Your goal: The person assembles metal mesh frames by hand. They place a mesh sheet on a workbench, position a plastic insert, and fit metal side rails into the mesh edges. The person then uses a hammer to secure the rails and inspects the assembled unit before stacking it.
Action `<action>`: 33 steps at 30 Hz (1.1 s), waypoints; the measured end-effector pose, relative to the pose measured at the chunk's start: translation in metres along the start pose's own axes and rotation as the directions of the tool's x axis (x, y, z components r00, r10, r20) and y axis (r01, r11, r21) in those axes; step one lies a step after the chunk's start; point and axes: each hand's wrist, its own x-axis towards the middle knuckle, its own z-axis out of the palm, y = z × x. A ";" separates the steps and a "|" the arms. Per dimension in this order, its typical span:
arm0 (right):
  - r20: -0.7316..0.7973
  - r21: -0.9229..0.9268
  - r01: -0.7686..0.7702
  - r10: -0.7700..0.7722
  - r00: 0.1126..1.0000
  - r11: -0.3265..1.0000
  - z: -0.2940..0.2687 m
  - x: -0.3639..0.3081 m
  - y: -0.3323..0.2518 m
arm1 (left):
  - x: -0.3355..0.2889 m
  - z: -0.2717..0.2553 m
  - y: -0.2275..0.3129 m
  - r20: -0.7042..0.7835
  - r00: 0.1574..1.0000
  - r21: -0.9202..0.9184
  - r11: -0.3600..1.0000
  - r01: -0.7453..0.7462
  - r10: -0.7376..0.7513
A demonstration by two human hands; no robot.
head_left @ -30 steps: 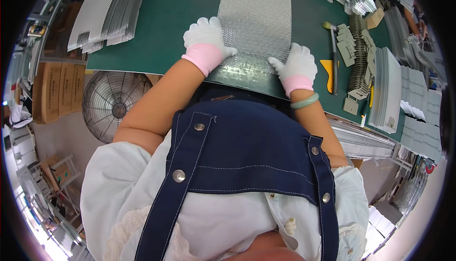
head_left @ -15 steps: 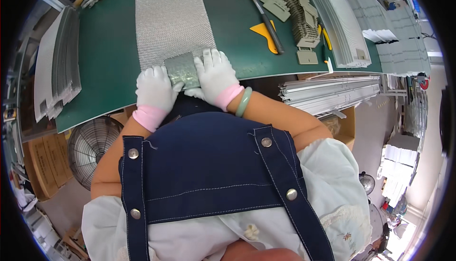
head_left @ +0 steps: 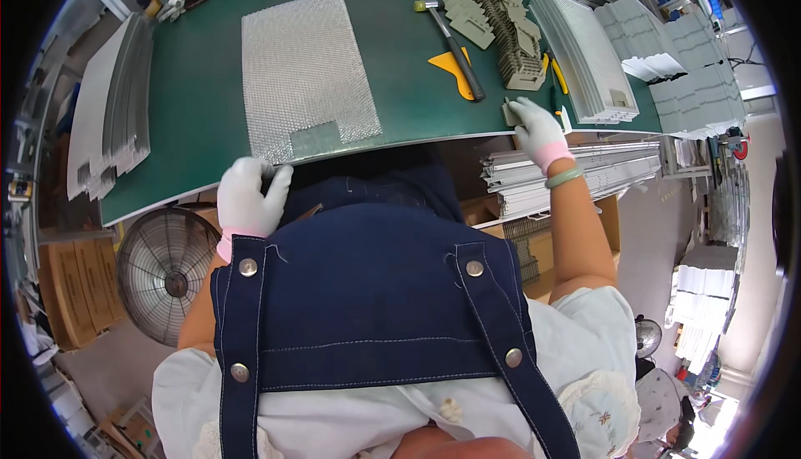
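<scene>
Silver bubble-foil sheet flat on green table, small patch at its near edge.
Left hand pinches sheet's 7 o'clock corner; right hand grips a small grey card piece at table's 3 o'clock edge. 1 sheet, 1 hammer, 1 yellow scraper.

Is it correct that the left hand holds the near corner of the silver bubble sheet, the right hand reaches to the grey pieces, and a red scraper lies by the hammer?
Not quite. In the head view the scraper beside the hammer is yellow, not red. The rest stands: the left hand holds the near corner of the silver bubble sheet, and the right hand reaches to the grey pieces.
</scene>
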 end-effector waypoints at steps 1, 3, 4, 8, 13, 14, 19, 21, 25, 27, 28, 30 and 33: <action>0.042 0.015 0.038 -0.039 0.998 0.999 -0.007 0.013 -0.005 | -0.007 -0.006 0.000 0.157 0.971 -0.087 0.977 0.194 -0.178; 0.174 0.001 0.047 -0.046 0.984 0.999 -0.026 0.027 -0.004 | -0.012 0.002 -0.004 0.465 0.788 -0.367 0.723 0.586 -0.403; 0.219 0.000 0.039 -0.038 0.975 0.999 -0.023 0.027 0.014 | -0.009 0.018 -0.013 0.608 0.683 -0.517 0.452 0.727 -0.404; 0.381 0.013 -0.140 0.125 0.916 0.990 -0.028 0.041 0.027 | 0.010 0.064 -0.041 0.694 0.653 -0.669 0.064 0.740 -0.304; 0.442 0.134 -0.287 0.202 0.874 0.949 -0.059 0.048 -0.060 | 0.001 0.053 -0.024 0.620 0.634 -0.691 0.059 0.720 -0.462; 0.388 0.359 -0.275 0.125 0.913 0.892 -0.062 0.042 -0.101 | -0.004 0.052 -0.024 0.603 0.635 -0.694 0.075 0.716 -0.484; 0.634 0.748 -0.652 -0.159 0.757 -0.125 0.005 0.000 -0.233 | -0.010 0.049 -0.027 0.624 0.683 -0.742 -0.015 0.670 -0.381; 0.712 0.572 -0.762 -0.276 0.645 -0.304 0.031 0.002 -0.264 | -0.014 0.054 -0.028 0.620 0.675 -0.750 -0.051 0.659 -0.400; 0.678 0.423 -0.789 -0.422 0.602 -0.447 0.071 0.011 -0.281 | -0.020 0.062 -0.034 0.601 0.701 -0.779 -0.084 0.622 -0.384; 0.710 0.464 -0.758 -0.319 0.628 -0.458 0.068 0.010 -0.289 | -0.021 0.055 -0.028 0.592 0.731 -0.793 -0.084 0.604 -0.338; 0.687 0.473 -0.741 -0.327 0.649 -0.477 0.068 0.010 -0.291 | -0.021 0.056 -0.028 0.572 0.756 -0.809 -0.064 0.584 -0.318; 0.659 0.485 -0.729 -0.346 0.667 -0.482 0.071 0.011 -0.290 | -0.023 0.058 -0.031 0.527 0.802 -0.840 -0.031 0.541 -0.281; 0.652 0.490 -0.745 -0.376 0.658 -0.454 0.079 0.013 -0.287 | -0.024 0.061 -0.032 0.505 0.825 -0.855 -0.017 0.519 -0.253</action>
